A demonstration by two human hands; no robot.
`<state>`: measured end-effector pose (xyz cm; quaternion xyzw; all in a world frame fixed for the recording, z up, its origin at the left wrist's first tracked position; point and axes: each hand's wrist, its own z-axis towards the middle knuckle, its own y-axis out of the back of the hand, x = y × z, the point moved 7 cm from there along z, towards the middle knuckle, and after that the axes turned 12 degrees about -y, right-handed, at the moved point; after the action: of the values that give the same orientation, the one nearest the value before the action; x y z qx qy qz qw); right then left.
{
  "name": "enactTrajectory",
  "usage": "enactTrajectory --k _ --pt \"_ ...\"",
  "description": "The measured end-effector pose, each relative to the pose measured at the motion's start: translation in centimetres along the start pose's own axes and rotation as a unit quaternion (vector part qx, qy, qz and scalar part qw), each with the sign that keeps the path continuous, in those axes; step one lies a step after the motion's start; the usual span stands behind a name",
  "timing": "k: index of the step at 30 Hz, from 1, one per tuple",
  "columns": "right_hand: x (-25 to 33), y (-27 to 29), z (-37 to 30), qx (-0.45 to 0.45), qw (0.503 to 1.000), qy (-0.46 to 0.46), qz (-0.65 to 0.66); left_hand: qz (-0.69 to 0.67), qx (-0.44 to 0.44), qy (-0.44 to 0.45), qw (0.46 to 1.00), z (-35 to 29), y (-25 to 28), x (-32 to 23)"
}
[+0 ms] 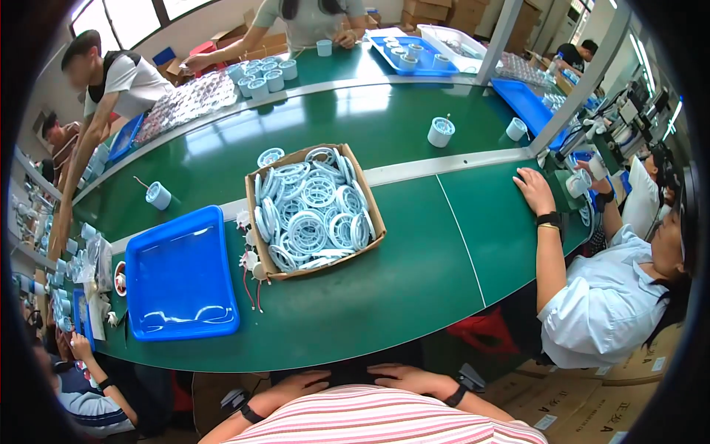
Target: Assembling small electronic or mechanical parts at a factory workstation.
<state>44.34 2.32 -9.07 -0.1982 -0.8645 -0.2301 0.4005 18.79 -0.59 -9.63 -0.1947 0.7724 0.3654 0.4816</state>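
- While the left hand (pixel 305 382) and right hand (pixel 403 376) are resting before the striped shirt (pixel 384 418), below the near edge of the green surface (pixel 399 274), work here seems to be pausing.
- Getting at the pale-blue rings (pixel 307 231) would be calling for raising a hand over that edge.
- Both are lying open, fingers loosely extending; nothing visibly being gripped, palms hidden.
- Rings are filling a cardboard box (pixel 375 214), which is standing on the surface, right of the blue tray (pixel 181 281).
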Motion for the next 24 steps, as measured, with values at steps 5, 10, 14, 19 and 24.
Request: enactTrajectory --k 5,10,14,19,24 --pt "4.2 8.4 -6.9 0.089 0.984 -0.142 -0.053 -0.131 0.061 0.154 0.977 -2.1 7.2 -9.8" --pt "9.8 14.9 -11.1 0.047 0.996 -0.067 0.026 -0.121 -0.217 -0.065 0.966 -3.9 12.9 -14.0" --pt "15.5 25.5 -9.0 -0.289 0.953 0.092 0.028 0.190 -0.392 -0.169 0.884 -1.4 14.2 -15.9" --pt "17.1 41.2 -2.1 -0.540 0.841 0.046 -0.005 0.491 -0.403 -0.153 0.757 1.0 12.2 -15.9" --pt "11.8 50.6 4.5 -0.764 0.584 0.043 -0.272 0.467 -0.437 -0.162 0.752 -0.2 11.1 -15.1"
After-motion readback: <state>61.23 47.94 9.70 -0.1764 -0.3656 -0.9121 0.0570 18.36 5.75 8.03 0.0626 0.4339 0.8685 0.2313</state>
